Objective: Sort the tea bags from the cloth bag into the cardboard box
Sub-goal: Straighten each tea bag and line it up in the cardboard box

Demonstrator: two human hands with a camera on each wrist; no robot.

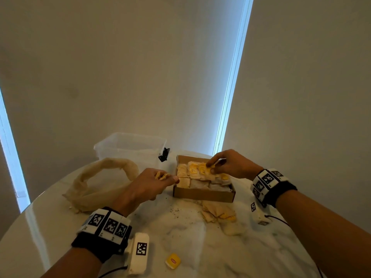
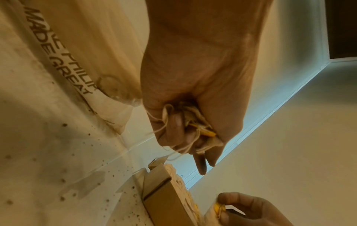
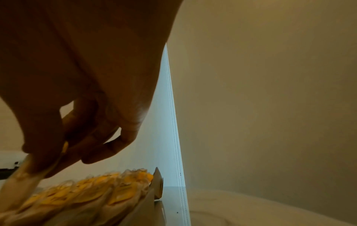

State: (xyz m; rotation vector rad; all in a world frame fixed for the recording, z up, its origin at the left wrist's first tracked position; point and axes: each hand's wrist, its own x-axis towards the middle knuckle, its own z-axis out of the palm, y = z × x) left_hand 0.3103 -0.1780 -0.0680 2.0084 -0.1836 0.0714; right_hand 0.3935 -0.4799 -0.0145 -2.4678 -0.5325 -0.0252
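Note:
An open cardboard box (image 1: 202,194) stands at the table's far middle, packed with rows of tea bags (image 1: 195,171) bearing yellow tags. My right hand (image 1: 226,164) hovers over the box's far side and pinches one tea bag (image 3: 21,180) between thumb and fingers, above the rows (image 3: 86,192). My left hand (image 1: 152,183) is just left of the box and grips a bunch of tea bags (image 2: 195,122) with trailing strings. The limp cloth bag (image 1: 96,183) lies open on the left.
A small heap of loose tea bags (image 1: 218,214) lies in front of the box, and tea crumbs dot the marble table (image 1: 180,247). A single yellow tag (image 1: 173,260) sits near the front edge. A clear plastic tub (image 1: 130,147) stands behind the cloth bag.

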